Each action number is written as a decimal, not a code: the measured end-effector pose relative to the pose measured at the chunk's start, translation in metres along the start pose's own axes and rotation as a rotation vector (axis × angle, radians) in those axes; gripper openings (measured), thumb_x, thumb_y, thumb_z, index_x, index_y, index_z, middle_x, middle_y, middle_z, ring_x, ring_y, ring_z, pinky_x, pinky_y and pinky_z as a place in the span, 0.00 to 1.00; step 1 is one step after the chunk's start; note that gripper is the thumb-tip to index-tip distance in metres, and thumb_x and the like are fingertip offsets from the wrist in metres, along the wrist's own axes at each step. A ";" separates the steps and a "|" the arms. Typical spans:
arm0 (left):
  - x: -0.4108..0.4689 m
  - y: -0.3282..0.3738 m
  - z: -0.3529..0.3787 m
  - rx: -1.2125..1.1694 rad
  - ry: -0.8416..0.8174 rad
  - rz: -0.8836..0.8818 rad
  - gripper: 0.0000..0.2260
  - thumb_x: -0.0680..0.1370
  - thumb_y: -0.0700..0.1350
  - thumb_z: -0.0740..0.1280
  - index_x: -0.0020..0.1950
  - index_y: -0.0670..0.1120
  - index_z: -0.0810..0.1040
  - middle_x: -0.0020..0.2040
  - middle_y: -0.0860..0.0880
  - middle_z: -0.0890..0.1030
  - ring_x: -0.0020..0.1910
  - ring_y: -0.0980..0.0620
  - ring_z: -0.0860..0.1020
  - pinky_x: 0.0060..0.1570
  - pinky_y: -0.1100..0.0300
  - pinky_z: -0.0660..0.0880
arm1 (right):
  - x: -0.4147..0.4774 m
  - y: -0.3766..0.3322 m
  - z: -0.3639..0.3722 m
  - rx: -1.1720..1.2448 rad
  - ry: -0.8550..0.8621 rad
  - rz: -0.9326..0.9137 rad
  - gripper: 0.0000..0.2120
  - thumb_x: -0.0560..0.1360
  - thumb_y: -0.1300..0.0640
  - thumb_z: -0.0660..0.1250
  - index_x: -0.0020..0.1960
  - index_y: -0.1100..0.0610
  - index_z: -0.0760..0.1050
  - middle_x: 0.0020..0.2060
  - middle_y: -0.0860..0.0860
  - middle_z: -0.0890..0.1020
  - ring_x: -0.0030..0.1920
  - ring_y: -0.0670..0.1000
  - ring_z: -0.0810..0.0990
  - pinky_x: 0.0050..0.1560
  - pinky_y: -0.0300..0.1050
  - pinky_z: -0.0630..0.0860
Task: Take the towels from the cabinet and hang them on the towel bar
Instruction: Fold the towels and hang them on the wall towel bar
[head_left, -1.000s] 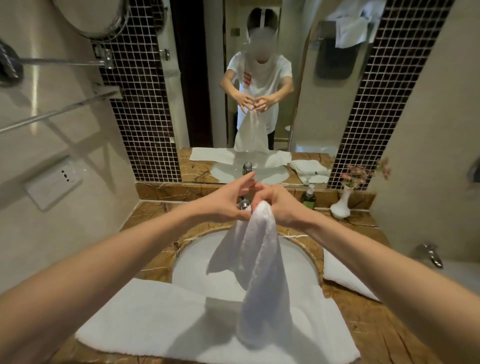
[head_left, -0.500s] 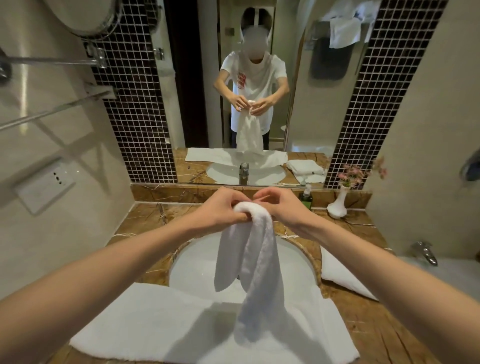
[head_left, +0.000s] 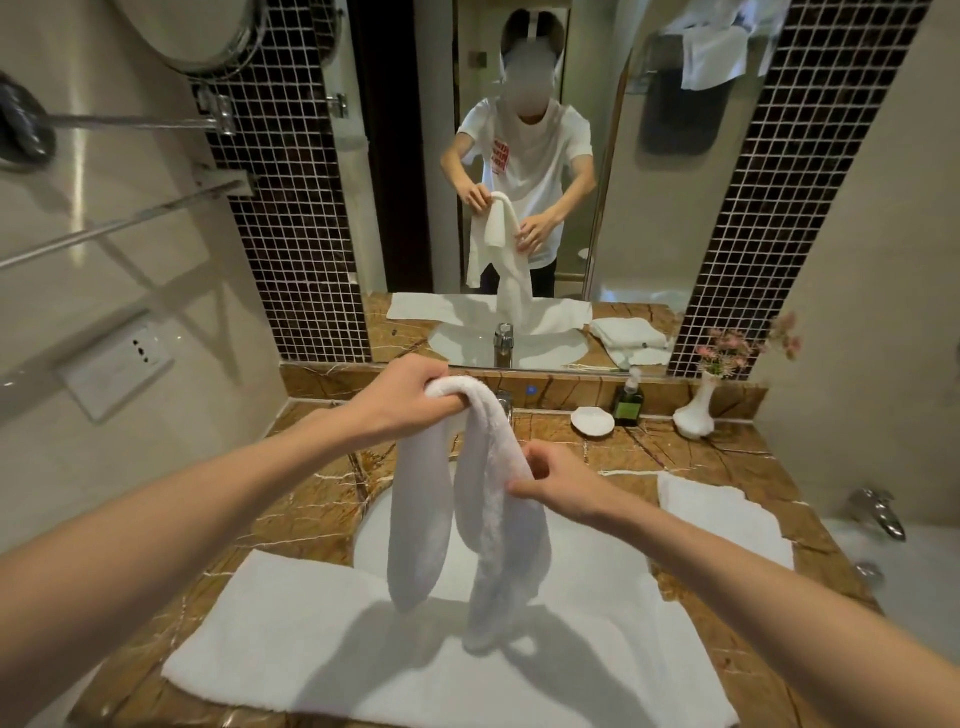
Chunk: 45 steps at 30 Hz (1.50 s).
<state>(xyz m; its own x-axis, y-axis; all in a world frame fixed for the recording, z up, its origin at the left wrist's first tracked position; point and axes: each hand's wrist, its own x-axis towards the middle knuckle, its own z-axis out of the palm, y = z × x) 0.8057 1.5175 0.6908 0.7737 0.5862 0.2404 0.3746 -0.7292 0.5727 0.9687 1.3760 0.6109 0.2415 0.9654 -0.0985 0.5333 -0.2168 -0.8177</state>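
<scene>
Hanging over the sink basin (head_left: 592, 545), a white towel (head_left: 423, 519) is held up by both hands. Its top fold is gripped by the left hand (head_left: 402, 400), fingers curled tightly round the cloth. Two tails are left drooping; the longer one ends over a large towel (head_left: 291, 654) spread flat along the front of the counter (head_left: 322, 499), contact not discernible. The right tail is pinched lower down by the right hand (head_left: 556, 491), thumb against fingers. A folded towel (head_left: 717, 519) is laid on the counter's right side. The towel bar (head_left: 119, 228) is mounted on the left wall, well apart from the held towel.
</scene>
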 end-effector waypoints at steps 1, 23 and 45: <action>-0.001 -0.002 0.000 0.005 -0.005 -0.010 0.12 0.73 0.47 0.71 0.32 0.47 0.74 0.30 0.50 0.74 0.29 0.55 0.70 0.30 0.62 0.66 | -0.002 -0.001 0.003 0.049 0.004 0.009 0.19 0.70 0.50 0.73 0.56 0.56 0.71 0.50 0.50 0.78 0.50 0.50 0.78 0.44 0.43 0.77; -0.018 -0.052 -0.028 0.233 -0.101 0.066 0.19 0.66 0.60 0.72 0.31 0.46 0.73 0.30 0.51 0.75 0.30 0.55 0.71 0.31 0.57 0.67 | 0.004 0.022 -0.005 -0.039 0.397 -0.103 0.09 0.81 0.61 0.56 0.44 0.55 0.72 0.39 0.48 0.76 0.37 0.46 0.72 0.38 0.35 0.68; -0.042 -0.105 0.001 0.748 -0.495 -0.001 0.09 0.72 0.48 0.70 0.51 0.48 0.77 0.49 0.49 0.80 0.48 0.50 0.77 0.46 0.56 0.74 | -0.013 0.056 -0.060 -0.895 -0.071 -0.197 0.10 0.73 0.54 0.70 0.38 0.50 0.68 0.41 0.48 0.76 0.42 0.50 0.73 0.36 0.41 0.68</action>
<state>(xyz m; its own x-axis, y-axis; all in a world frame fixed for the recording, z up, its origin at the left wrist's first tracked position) 0.7344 1.5689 0.6195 0.8402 0.4936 -0.2246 0.4764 -0.8697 -0.1290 1.0447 1.3426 0.6004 0.0452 0.9970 -0.0625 0.9954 -0.0502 -0.0817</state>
